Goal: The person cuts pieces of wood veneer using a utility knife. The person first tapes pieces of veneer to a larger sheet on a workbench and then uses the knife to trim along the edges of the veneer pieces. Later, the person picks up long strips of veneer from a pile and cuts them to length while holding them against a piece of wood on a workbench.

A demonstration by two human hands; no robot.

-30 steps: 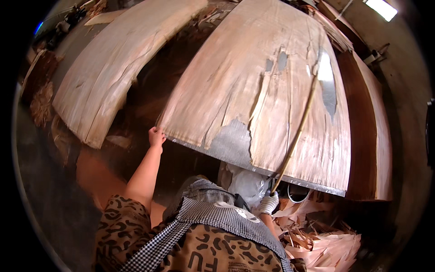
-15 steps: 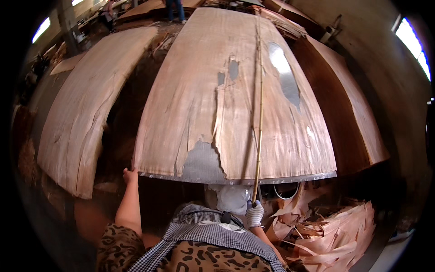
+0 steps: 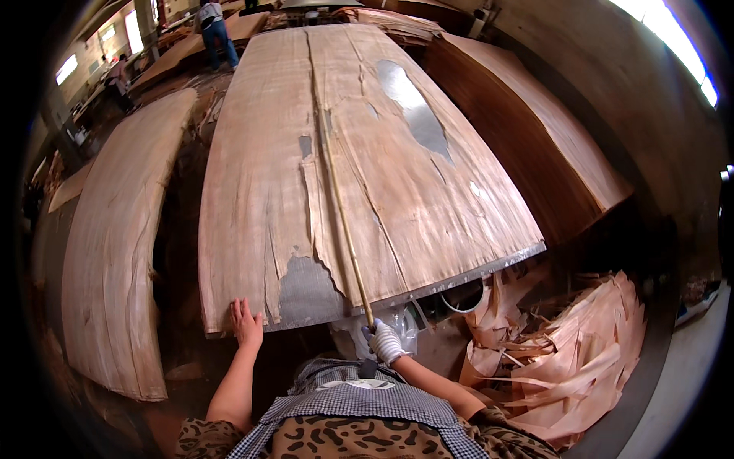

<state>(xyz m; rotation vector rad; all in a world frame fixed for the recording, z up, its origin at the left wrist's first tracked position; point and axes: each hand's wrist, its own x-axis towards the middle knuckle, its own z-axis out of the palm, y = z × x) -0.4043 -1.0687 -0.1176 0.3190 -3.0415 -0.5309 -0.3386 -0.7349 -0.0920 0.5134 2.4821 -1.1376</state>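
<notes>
A large, pale wood veneer sheet [image 3: 252, 168] lies over a metal-edged table [image 3: 451, 283]. It has splits and torn gaps; grey surface shows through them. My bare left hand [image 3: 246, 324] rests on the sheet's near left corner, fingers stretched and apart. In a striped glove, my right hand [image 3: 385, 342] closes around the near end of a long, thin bamboo pole [image 3: 345, 229]. The pole runs away from me over the sheet, along a long split left of its middle.
To the left is a stack of veneer [image 3: 115, 252], to the right a taller one [image 3: 535, 130]. Torn veneer scraps [image 3: 581, 359] are heaped at lower right. A clear plastic bag [image 3: 405, 325] hangs below the table edge. Another person [image 3: 216, 34] stands at the far left.
The pole has swung left across the sheet, and my right hand has shifted left with it. My left hand has moved from the sheet's side edge onto its near corner. The view has turned.
</notes>
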